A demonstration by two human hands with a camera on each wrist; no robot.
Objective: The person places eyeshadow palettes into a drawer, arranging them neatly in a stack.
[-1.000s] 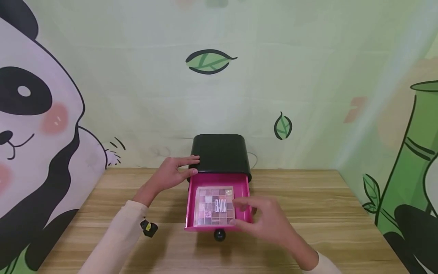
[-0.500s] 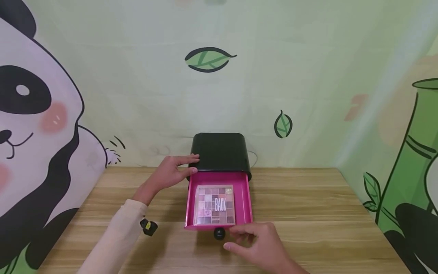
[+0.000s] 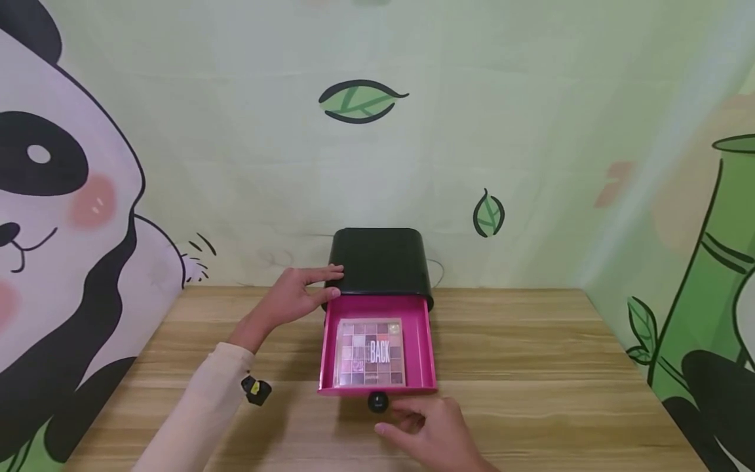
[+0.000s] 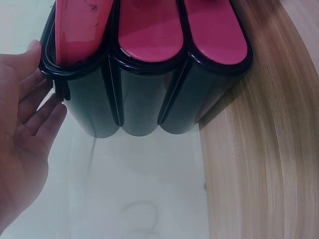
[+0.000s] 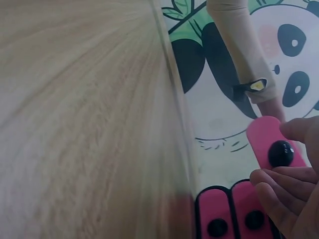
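A black cabinet with pink drawers stands on the table, its top drawer pulled out. In that drawer lies a square eyeshadow palette with a clear lid marked "BACK". My left hand rests on the cabinet's top left edge, fingers straight, the thumb at the front rim. The left wrist view shows the same hand beside the top of the cabinet. My right hand is at the drawer's black round knob. In the right wrist view, thumb and fingers stand spread on either side of the knob.
Below the pulled-out drawer, two more pink drawers are shut in the cabinet. A wooden table lies under everything. Behind it hangs a green backdrop with pandas and leaves. A thin cable shows behind the cabinet.
My right hand has left the palette's right side, moving down and toward me to the knob at the drawer front. The left hand stays on the cabinet; drawer and palette have not moved.
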